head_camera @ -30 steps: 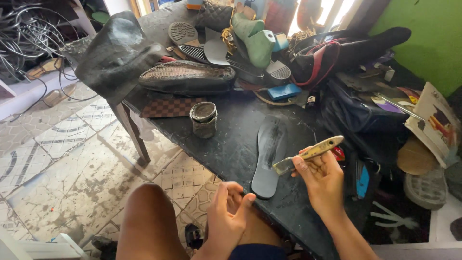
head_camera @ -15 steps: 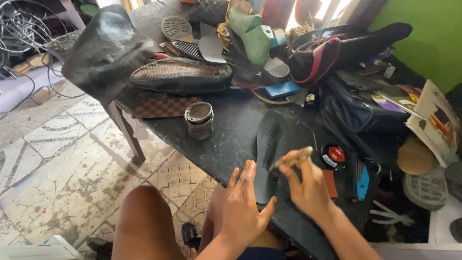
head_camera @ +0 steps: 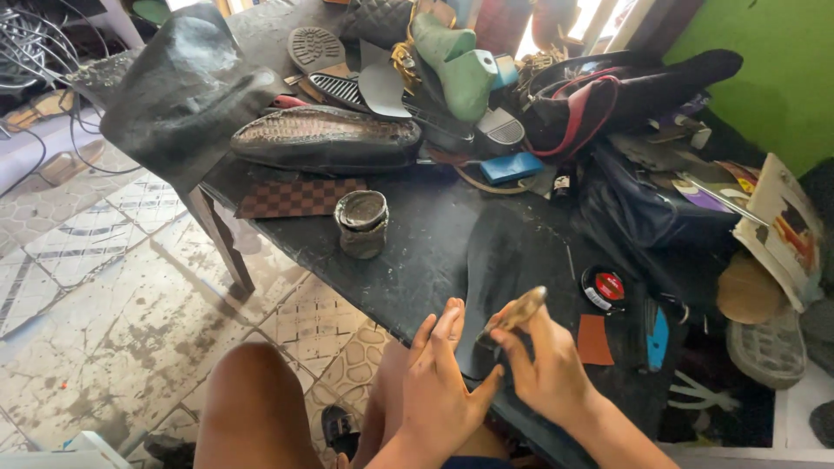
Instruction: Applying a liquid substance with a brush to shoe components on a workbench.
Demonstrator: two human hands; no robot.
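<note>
My right hand (head_camera: 543, 369) grips a small tool with a pale wooden handle (head_camera: 519, 311) at the near edge of the dark worktable (head_camera: 426, 252). My left hand (head_camera: 443, 386) is beside it with fingers stretched out flat, its fingertips touching the near end of a dark shoe insole (head_camera: 508, 278) that lies flat on the table. The tool's tip is hidden between my two hands. My bare knee (head_camera: 256, 404) is below the table edge.
A small grimy glue tin (head_camera: 361, 223) stands left of the insole. Behind it lie a dark textured shoe (head_camera: 328, 139), a checkered patch (head_camera: 295, 197), green shoe lasts (head_camera: 456, 65), soles, bags and a blue block (head_camera: 512, 168). A round red-black tin (head_camera: 604, 287) and orange patch (head_camera: 595, 340) are right.
My left hand has risen from my lap to the insole's near end. My right hand has brought the tool down and closer to me, next to my left hand.
</note>
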